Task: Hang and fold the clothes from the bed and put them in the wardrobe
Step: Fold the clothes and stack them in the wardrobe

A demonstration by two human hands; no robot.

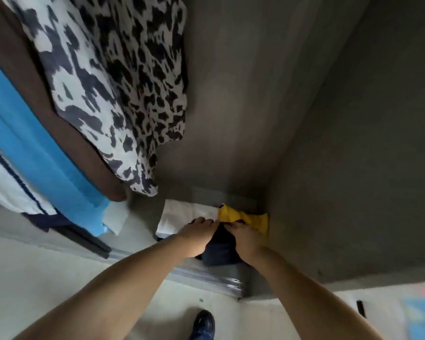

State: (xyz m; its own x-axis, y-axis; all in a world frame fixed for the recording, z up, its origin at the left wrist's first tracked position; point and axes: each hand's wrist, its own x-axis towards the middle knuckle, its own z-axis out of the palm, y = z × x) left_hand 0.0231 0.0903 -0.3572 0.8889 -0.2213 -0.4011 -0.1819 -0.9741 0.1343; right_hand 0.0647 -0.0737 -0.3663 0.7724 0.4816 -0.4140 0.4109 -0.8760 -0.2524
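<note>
Below, dark navy folded garment [219, 249], left hand [196, 238] and right hand [245, 239] gripping its sides, yellow cloth [245, 217] just behind.

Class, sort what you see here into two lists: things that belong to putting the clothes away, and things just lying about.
Belonging to the job:
left hand
right hand
dark folded garment
yellow garment
white folded cloth
hanging spotted garments
wardrobe

Lying about:
black shoe
door track
</note>
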